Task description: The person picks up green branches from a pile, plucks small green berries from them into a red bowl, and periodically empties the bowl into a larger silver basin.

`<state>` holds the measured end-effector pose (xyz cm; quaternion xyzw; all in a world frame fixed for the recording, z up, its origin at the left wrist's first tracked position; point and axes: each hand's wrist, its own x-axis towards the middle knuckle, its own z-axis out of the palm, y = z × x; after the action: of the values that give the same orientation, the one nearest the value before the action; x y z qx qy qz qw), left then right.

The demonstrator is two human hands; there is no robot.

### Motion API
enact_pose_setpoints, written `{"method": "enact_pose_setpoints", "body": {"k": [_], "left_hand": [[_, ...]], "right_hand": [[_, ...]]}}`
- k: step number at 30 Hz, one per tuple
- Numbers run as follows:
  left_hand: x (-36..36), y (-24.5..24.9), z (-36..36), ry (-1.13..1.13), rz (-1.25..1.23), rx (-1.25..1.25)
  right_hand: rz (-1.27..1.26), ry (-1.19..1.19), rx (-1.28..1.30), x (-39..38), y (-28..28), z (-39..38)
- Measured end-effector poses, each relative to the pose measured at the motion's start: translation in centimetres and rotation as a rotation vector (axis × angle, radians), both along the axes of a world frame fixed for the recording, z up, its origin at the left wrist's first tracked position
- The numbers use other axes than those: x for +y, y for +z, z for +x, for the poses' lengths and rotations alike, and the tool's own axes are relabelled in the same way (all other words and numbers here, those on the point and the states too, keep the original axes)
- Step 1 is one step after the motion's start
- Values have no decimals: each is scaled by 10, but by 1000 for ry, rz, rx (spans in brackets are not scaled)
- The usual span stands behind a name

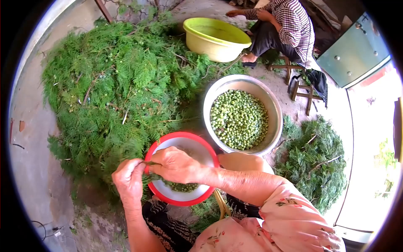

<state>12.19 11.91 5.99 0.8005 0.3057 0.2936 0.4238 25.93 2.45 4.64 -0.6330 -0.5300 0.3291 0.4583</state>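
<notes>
From the head view, the left hand (129, 178) has its grip closed on a green sprig (151, 163). The right hand (176, 164) pinches the same sprig over a red-rimmed bowl (181, 134) on the lap, which holds a few green berries (183, 187). A metal basin (275, 110) of berries stands just beyond, beside a heap of branches (121, 88). Another person (289, 25) sits by a yellow tub (216, 40).
</notes>
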Motion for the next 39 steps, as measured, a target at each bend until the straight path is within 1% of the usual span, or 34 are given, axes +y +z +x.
{"method": "enact_pose_setpoints", "body": {"k": [2,5,6,9,11,13,14,15,16,19,22,25,27,29,32,35,38,39], "left_hand": [[1,-2,0,2,81,3],[1,-4,3,-20,154,12],[1,-5,2,-28,174,13],[-3,-6,4,-47,225,5],[-3,-2,5,-55,149,-11],[-5,0,4,-61,178,-14],[-5,1,6,-57,233,12],[-5,-2,4,-50,208,9],[-4,-2,3,-60,236,23],[-3,-2,2,-78,274,46],[0,-1,0,-48,277,5],[-1,-4,-1,-22,257,-21],[-2,-3,-3,-9,267,2],[-2,-2,-3,-11,261,-15],[-1,-2,-6,-24,259,-3],[-2,-4,-7,-16,270,-24],[-6,-2,-6,-9,261,-30],[-6,-1,-7,-6,249,-21]], "right_hand": [[29,-43,73,0,-3,-4],[-37,-75,167,-6,-2,-8],[25,5,102,-10,-2,-4],[-154,-87,255,-16,6,-5],[-164,-29,280,-19,7,-2],[-109,9,126,-23,8,-5],[-117,29,122,-25,11,-3],[-123,46,113,-25,16,0],[-247,-5,216,-23,17,0],[-190,-20,269,-25,16,-3],[-337,4,299,-24,33,5],[-81,53,94,-29,21,-1],[-168,21,210,-28,22,-2],[-530,2,540,-26,38,1],[-586,6,579,-29,42,1],[-546,-19,580,-33,31,-2],[-280,27,470,-38,28,-1],[-307,23,469,-38,33,0]]}}
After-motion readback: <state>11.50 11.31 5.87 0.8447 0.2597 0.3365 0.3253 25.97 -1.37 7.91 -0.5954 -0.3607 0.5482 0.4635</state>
